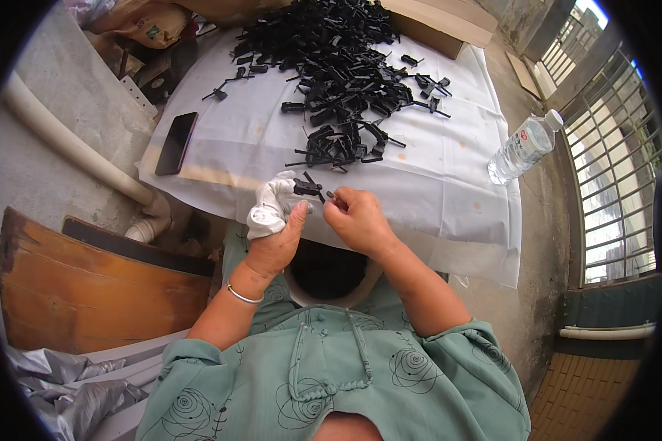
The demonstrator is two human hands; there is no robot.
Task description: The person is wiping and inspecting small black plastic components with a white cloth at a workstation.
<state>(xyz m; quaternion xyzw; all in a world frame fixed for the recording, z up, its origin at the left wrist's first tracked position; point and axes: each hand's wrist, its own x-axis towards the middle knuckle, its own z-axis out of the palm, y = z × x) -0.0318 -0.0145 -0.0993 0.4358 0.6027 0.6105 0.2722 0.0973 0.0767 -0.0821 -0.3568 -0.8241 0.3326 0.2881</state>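
My left hand [273, 213], with a white cloth glove over its fingers and the thumb bare, grips a small black plastic part [307, 188] with thin arms sticking out. Close to its right, my bare right hand [358, 218] pinches a small dark piece [332, 195], too small to name. That piece is near the tip of the black part; whether they touch I cannot tell. Both hands are over the near edge of the table. Just beyond them lies a large heap of similar black plastic parts [346, 81], trailing toward me.
A white sheet covers the table [449, 198]. On it lie a dark phone [177, 143] at left and a clear water bottle [521, 151] at right. A cardboard box [441, 26] stands at the back. Between my knees is an open bucket [329, 273]. A wooden board [103, 283] leans at left.
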